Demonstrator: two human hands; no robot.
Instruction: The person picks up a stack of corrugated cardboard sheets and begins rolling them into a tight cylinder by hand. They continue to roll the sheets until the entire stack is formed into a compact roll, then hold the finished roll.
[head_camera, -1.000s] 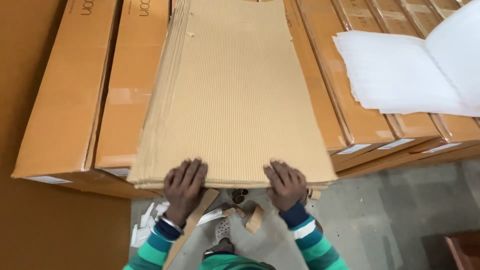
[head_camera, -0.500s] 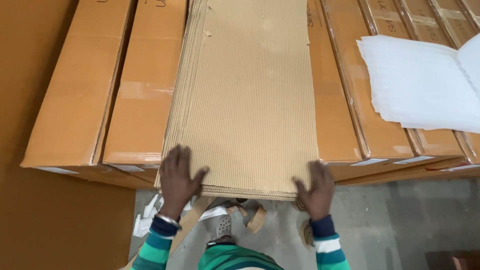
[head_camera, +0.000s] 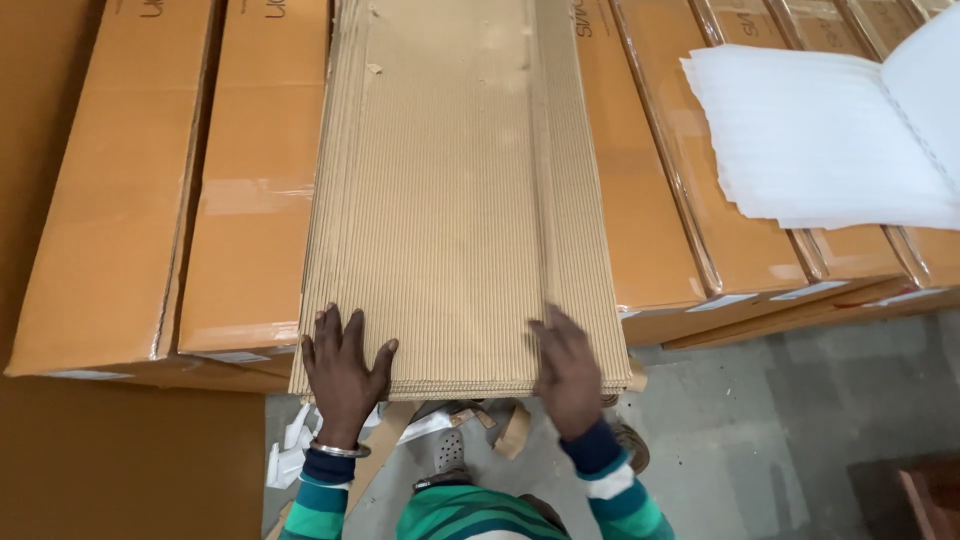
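Both hands lie flat and open on a stack of corrugated cardboard sheets (head_camera: 455, 200): left hand (head_camera: 345, 370) at seven o'clock, right hand (head_camera: 570, 375) at five (gripping nothing). The stack rests across long cardboard boxes (head_camera: 250, 180). Even pressure near both corners should keep the edges squared.

A stack of corrugated cardboard sheets (head_camera: 450, 200), tan and ribbed lengthwise, lies flat across the tops of long brown boxes (head_camera: 250, 180). Its near end overhangs the boxes' near edge. The sheets are unevenly aligned, so their left edges show stepped. The top sheet bears small torn patches near its far end.
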